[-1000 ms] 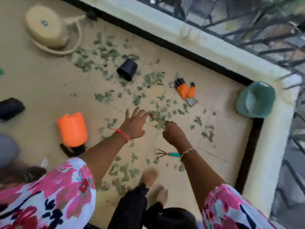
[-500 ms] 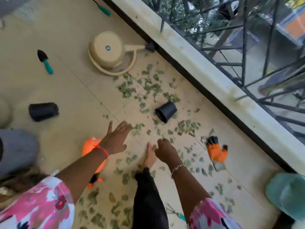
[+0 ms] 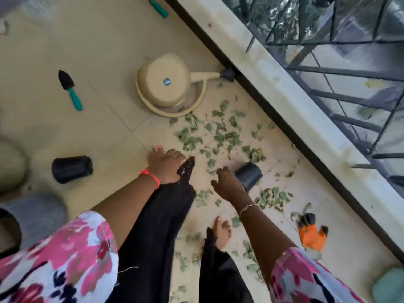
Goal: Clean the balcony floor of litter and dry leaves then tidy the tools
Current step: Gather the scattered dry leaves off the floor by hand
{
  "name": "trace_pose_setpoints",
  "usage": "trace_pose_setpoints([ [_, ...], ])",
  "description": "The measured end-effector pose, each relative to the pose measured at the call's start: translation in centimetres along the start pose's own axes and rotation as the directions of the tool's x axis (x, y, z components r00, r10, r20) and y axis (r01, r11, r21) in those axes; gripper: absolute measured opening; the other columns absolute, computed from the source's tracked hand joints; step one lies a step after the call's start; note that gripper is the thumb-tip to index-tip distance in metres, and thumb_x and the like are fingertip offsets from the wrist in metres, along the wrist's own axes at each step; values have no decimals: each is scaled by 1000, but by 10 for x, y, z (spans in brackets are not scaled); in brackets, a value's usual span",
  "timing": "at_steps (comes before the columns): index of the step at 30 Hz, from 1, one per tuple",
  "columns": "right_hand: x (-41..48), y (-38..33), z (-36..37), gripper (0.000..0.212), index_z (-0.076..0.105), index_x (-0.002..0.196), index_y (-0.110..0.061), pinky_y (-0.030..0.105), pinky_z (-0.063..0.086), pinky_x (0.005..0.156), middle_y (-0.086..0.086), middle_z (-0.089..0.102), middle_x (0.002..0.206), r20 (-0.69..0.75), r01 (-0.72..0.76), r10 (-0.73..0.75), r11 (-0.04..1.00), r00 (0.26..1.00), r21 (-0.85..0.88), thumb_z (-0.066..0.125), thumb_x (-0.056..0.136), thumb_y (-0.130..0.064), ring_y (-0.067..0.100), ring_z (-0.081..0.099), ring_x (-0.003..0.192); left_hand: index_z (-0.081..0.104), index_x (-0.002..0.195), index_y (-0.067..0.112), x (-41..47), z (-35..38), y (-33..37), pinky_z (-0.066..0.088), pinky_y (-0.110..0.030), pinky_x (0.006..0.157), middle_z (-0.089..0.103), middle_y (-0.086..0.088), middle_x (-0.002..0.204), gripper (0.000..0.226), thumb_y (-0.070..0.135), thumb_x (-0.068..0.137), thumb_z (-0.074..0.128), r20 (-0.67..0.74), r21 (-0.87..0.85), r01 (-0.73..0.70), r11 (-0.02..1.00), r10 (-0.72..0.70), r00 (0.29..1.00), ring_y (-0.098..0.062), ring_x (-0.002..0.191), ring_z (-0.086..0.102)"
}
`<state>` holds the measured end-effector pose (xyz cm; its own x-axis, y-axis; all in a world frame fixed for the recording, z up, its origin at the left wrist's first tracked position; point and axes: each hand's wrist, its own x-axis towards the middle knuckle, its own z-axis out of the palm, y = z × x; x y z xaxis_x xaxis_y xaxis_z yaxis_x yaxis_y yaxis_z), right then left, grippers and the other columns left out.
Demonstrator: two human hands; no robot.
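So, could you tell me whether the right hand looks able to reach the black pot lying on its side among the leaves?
Probably yes: the right hand hovers right beside the tipped black pot, partly overlapping it in view, with only scattered dry leaves on the floor around them.

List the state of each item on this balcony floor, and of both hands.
Dry green leaves: scattered, unswept
Beige plastic watering can: tipped on its side
Central black plastic pot: on its side
Far-left black plastic pot: on its side
Teal-handled black trowel: lying flat
Orange-and-black glove: lying flat
Left hand: open, empty
Right hand: fingers bent, palm hidden
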<state>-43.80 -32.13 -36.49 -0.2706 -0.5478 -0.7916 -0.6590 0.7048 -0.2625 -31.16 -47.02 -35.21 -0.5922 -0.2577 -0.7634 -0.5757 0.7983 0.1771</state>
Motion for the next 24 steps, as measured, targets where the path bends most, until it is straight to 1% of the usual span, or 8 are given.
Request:
trace_pose_setpoints([
  [3, 25, -26, -12, 38, 44, 124, 0, 38, 39, 94, 18, 42, 131, 2, -12, 12, 997, 1000, 76, 42, 97, -26, 35, 43, 120, 29, 141, 16, 17, -12, -33, 16, -44, 113, 28, -1, 148, 60, 26, 88, 55, 73, 10, -13, 1000, 12, 997, -20, 141, 16],
  [7, 64, -58, -18, 41, 43, 131, -5, 35, 39, 97, 13, 42, 134, -39, -162, 177, 957, 984, 239, 43, 98, -29, 30, 43, 122, 22, 145, 14, 48, -26, -81, 11, -50, 113, 19, -4, 153, 64, 26, 90, 54, 243, 129, -166, 978, 131, 961, -20, 144, 11],
  [9, 84, -76, -13, 41, 45, 129, -5, 33, 37, 98, 14, 44, 134, -32, -239, 257, 932, 966, 272, 44, 97, -30, 30, 43, 122, 22, 146, 13, 62, -35, -105, 11, -49, 114, 19, -4, 153, 65, 22, 91, 54, 273, 192, -285, 939, 228, 934, -19, 144, 9],
  [11, 101, -99, -5, 42, 45, 128, -3, 33, 36, 99, 16, 44, 134, -20, -284, 305, 906, 952, 313, 45, 97, -31, 31, 42, 123, 21, 146, 13, 75, -38, -129, 10, -48, 116, 19, -3, 154, 67, 20, 89, 56, 281, 185, -339, 923, 281, 918, -19, 145, 6],
  [14, 115, -138, 6, 42, 45, 129, -5, 38, 33, 101, 11, 43, 133, -31, -279, 315, 878, 949, 388, 42, 97, -32, 29, 41, 123, 22, 146, 16, 90, -38, -164, 13, -46, 114, 21, 0, 153, 67, 21, 88, 55, 295, 204, -326, 923, 259, 920, -19, 145, 7],
  [17, 122, -169, 18, 44, 46, 130, -10, 49, 26, 106, 7, 43, 132, -30, -266, 296, 897, 955, 353, 39, 95, -36, 28, 42, 124, 25, 144, 17, 94, -37, -184, 14, -45, 113, 25, 1, 151, 60, 21, 89, 50, 301, 213, -305, 928, 235, 924, -18, 144, 10],
  [20, 126, -183, 26, 42, 45, 129, -4, 40, 32, 104, 12, 41, 133, -34, -238, 281, 864, 959, 443, 42, 96, -30, 30, 37, 126, 25, 143, 16, 101, -45, -191, 16, -45, 114, 25, 1, 150, 60, 19, 89, 49, 300, 207, -330, 921, 261, 918, -16, 144, 11],
  [24, 133, -188, 36, 42, 41, 132, -3, 35, 30, 105, 13, 37, 139, -24, -201, 228, 897, 973, 394, 40, 98, -28, 27, 30, 132, 23, 145, 15, 110, -48, -195, 16, -46, 115, 22, 0, 152, 60, 18, 90, 48, 324, 183, -343, 921, 273, 906, -16, 144, 11],
])
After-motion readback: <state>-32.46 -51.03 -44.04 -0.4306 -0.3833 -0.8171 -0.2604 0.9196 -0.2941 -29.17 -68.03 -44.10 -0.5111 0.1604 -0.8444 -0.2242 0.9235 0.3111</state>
